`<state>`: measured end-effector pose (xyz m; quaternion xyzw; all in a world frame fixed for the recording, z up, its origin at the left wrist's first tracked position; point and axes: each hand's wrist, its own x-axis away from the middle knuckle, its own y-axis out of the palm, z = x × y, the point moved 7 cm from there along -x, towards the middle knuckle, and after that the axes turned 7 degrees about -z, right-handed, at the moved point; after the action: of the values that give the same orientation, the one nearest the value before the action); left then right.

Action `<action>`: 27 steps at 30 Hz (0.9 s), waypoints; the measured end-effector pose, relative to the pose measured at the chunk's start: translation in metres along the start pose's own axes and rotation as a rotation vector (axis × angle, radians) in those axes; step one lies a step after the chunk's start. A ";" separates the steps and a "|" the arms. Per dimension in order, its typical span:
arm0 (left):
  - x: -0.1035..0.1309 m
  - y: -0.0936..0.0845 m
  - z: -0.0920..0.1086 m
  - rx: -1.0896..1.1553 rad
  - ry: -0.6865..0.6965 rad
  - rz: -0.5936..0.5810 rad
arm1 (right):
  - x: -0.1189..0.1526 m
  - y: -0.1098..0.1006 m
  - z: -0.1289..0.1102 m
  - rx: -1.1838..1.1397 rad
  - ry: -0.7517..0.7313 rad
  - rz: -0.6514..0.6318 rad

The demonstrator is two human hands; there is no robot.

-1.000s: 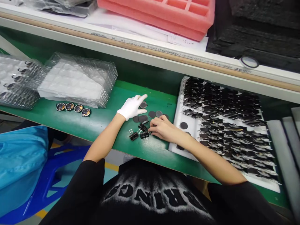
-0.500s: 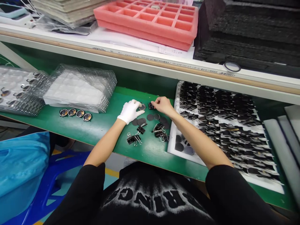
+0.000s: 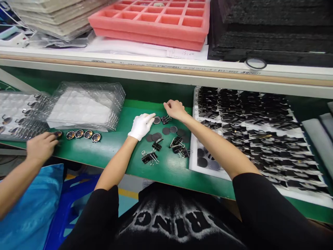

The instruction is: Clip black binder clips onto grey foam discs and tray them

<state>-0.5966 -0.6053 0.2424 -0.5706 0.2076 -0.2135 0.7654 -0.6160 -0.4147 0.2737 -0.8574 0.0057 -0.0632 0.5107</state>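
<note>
My left hand [image 3: 142,126], in a white glove, has its fingers closed at the left edge of a round, dark-rimmed disc [image 3: 156,120]. A black binder clip [image 3: 165,120] with wire handles lies just right of that disc. Beyond the clip is my bare right hand [image 3: 175,109], its fingertips pinched together; whatever is in them, if anything, is too small to make out. Nearer to me lie several dark round discs [image 3: 165,131] and two groups of binder clips, one on the left [image 3: 150,158] and one on the right [image 3: 179,146].
At right, a white foam tray [image 3: 193,158] carries dense rows of binder clips. Clear plastic trays [image 3: 118,100] stand left, near several rimmed lenses [image 3: 96,137]. A co-worker's hand [image 3: 41,149] touches another lens. The shelf [image 3: 156,73] above holds pink foam [image 3: 148,36].
My right hand has let go of the binder clip by the disc and moved up from it. A co-worker's hand has come in at the left with a round lens. The view has shifted slightly.
</note>
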 end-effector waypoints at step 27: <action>-0.023 0.008 -0.010 0.041 0.097 -0.218 | -0.030 0.039 0.037 -0.042 0.286 0.286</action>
<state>-0.6204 -0.5981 0.2340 -0.5628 0.1768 -0.3270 0.7383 -0.6396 -0.3990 0.2189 -0.8406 0.2011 -0.1113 0.4905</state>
